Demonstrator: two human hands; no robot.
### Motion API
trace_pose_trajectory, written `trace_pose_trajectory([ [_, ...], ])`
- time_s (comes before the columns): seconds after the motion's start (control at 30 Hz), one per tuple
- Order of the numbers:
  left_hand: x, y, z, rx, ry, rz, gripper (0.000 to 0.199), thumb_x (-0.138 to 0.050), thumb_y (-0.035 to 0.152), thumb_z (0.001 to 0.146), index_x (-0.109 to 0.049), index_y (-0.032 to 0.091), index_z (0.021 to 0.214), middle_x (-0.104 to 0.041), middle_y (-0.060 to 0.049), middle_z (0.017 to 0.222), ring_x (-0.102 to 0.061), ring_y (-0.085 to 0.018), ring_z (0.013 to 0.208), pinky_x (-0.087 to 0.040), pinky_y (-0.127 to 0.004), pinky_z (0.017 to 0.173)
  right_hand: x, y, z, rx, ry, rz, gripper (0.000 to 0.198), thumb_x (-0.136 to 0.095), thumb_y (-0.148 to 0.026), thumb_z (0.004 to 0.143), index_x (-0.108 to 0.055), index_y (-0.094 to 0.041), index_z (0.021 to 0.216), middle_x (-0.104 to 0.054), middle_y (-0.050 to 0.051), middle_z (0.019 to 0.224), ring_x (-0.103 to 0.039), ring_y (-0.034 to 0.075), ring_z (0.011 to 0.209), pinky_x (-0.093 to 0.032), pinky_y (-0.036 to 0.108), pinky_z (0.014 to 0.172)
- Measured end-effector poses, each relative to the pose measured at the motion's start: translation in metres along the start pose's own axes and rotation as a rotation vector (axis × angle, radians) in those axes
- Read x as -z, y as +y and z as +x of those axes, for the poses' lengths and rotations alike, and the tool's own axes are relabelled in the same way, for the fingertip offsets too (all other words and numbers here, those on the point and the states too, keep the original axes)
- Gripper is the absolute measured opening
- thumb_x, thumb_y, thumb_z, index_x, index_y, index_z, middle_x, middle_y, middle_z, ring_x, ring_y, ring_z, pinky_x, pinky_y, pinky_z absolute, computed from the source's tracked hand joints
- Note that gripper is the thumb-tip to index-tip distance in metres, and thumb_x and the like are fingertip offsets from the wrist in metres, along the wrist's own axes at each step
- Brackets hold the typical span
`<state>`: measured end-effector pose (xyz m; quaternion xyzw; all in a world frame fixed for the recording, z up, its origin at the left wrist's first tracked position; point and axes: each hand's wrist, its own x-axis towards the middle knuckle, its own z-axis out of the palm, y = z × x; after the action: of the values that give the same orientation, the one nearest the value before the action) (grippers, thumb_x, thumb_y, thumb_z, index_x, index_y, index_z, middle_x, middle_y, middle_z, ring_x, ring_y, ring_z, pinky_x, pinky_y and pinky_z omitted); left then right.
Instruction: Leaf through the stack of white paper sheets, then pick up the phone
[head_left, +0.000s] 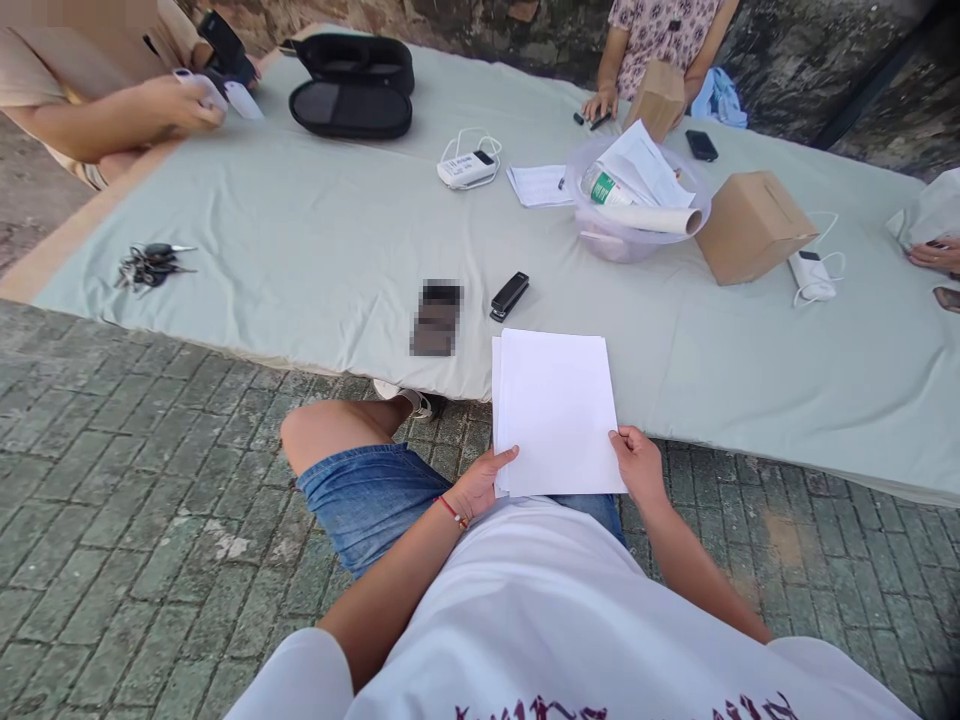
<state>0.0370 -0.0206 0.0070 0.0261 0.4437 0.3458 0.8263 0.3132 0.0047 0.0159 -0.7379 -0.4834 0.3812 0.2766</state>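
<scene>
A small stack of white paper sheets (559,410) lies partly over the table's near edge, its lower part held above my lap. My left hand (480,480) grips the stack's left edge, thumb on top and fingers hidden underneath. On the opposite edge, my right hand (637,462) pinches the sheets near the lower right corner. The sheets are slightly uneven along the left side. Just beyond them a black stapler (510,296) rests on the cloth. To its left lies a dark flat object (436,318), blurred out.
A bunch of keys (154,265) lies at the left. Farther back are a black hard case (351,85), a white power bank (469,168), a plastic basin (637,240) with papers and a bottle, a cardboard box (750,228) and a phone (702,146). Other people sit around the table (300,240).
</scene>
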Motion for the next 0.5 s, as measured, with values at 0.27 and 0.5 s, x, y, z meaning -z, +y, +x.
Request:
trace_pose_trajectory([
  [0.27, 0.005, -0.004, 0.005, -0.020, 0.074, 0.001, 0.041, -0.080, 0.021, 0.069, -0.069, 0.009, 0.107, -0.072, -0.019, 0.110, -0.070, -0.031, 0.099, -0.054, -0.047, 0.094, 0.014, 0.004, -0.003, 0.065, 0.009, -0.385, 0.038, -0.043, -0.051, 0.091, -0.064, -0.022, 0.105, -0.069, 0.011, 0.103, -0.063, 0.026, 0.090, -0.045, 0.037, 0.079],
  [0.5, 0.013, 0.000, 0.005, 0.054, -0.044, 0.052, 0.044, -0.078, 0.026, 0.074, -0.067, 0.007, 0.112, -0.070, -0.020, 0.115, -0.068, -0.031, 0.105, -0.050, -0.046, 0.099, 0.008, 0.011, -0.013, -0.012, -0.164, -0.205, 0.044, -0.032, -0.054, 0.095, -0.058, -0.023, 0.112, -0.068, 0.009, 0.109, -0.062, 0.026, 0.098, -0.046, 0.037, 0.082],
])
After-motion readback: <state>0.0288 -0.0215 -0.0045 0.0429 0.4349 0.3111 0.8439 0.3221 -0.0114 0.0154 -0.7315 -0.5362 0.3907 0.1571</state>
